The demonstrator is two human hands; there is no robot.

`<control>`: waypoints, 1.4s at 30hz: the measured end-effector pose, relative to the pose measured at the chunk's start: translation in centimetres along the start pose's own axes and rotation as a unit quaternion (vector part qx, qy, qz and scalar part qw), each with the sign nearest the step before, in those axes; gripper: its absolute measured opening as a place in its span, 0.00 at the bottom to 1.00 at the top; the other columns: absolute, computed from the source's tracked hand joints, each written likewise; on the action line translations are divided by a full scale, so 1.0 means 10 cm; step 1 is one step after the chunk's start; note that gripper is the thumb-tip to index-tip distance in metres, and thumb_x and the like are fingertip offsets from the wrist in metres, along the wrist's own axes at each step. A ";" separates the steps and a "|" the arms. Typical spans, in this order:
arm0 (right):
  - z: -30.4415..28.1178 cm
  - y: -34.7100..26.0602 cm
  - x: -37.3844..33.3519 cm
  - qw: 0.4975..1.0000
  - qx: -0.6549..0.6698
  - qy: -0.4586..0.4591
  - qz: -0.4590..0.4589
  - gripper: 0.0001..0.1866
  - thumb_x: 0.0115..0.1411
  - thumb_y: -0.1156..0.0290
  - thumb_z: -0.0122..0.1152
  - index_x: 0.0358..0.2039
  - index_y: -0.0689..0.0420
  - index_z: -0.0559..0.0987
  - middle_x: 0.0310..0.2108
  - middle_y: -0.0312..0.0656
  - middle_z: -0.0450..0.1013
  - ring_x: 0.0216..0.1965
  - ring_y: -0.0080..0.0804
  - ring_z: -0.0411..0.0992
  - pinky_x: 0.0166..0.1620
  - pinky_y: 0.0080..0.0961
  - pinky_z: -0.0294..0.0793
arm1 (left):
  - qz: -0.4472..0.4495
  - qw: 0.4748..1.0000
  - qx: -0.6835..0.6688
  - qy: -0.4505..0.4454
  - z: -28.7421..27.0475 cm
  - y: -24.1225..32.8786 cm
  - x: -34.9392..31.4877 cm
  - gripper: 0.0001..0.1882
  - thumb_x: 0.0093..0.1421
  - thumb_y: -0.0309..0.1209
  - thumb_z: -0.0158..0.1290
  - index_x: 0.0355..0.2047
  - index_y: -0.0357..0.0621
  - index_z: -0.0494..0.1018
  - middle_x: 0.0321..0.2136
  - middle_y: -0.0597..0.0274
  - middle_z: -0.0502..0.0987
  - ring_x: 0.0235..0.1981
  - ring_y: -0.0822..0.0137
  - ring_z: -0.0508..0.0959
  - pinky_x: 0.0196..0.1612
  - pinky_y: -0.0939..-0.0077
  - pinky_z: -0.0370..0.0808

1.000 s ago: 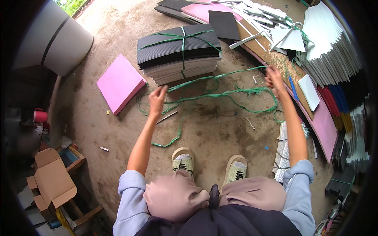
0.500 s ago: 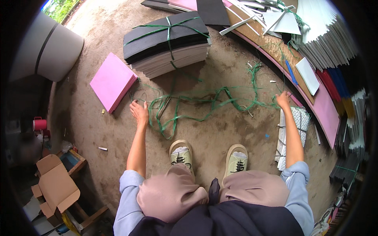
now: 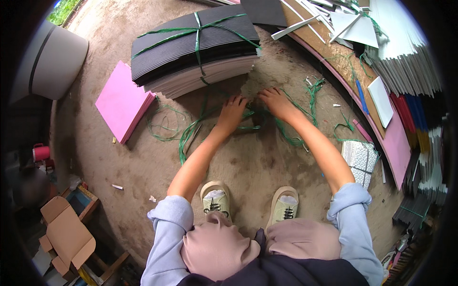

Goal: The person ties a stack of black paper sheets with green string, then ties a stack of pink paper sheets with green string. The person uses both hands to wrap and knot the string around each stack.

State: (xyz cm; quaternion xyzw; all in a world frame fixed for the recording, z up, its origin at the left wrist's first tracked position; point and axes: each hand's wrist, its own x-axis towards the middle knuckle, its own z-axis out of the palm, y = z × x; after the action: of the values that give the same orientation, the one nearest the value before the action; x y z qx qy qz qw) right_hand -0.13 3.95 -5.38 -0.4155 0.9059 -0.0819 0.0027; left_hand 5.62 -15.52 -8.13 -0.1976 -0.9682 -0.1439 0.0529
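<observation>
Green plastic twine (image 3: 189,138) lies in loose tangled strands on the dirt floor. In the middle of it, my left hand (image 3: 234,113) reaches down with its fingers apart, and strands show beside its fingertips. My right hand (image 3: 278,104) is close by on the right, fingers spread and pointing toward the left hand. More strands pass under its wrist. Just beyond both hands stands a thick stack of black and pale sheets (image 3: 195,45), tied crosswise with the same green twine. The undersides of my fingers are hidden.
Pink sheets (image 3: 121,102) are piled at the left. Boards with white scraps (image 3: 355,28) and a blue strip (image 3: 361,95) line the right side. A white bundle (image 3: 359,162) lies near my right forearm. An opened cardboard box (image 3: 69,231) stands at lower left.
Both hands have swept inward from the twine's two ends to its middle, nearly meeting. The spread strands are drawn closer together. The view has shifted slightly.
</observation>
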 end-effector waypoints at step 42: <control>-0.55 0.85 -1.65 0.751 0.036 -0.059 0.657 0.25 0.54 0.60 0.49 0.48 0.65 0.66 0.52 0.58 0.57 0.55 0.52 0.53 0.52 0.54 0.54 | -0.462 0.862 0.150 0.149 -0.78 -0.78 -1.35 0.22 0.49 0.32 0.52 0.45 0.44 0.59 0.46 0.53 0.59 0.51 0.55 0.58 0.47 0.56 0.59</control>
State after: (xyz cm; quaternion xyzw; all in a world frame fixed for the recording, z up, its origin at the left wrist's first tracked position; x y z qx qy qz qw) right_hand 3.82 22.62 -2.28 0.2782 0.9500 -0.0676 0.1244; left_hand 15.20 -29.70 -4.90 0.3061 -0.9391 -0.0325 0.1527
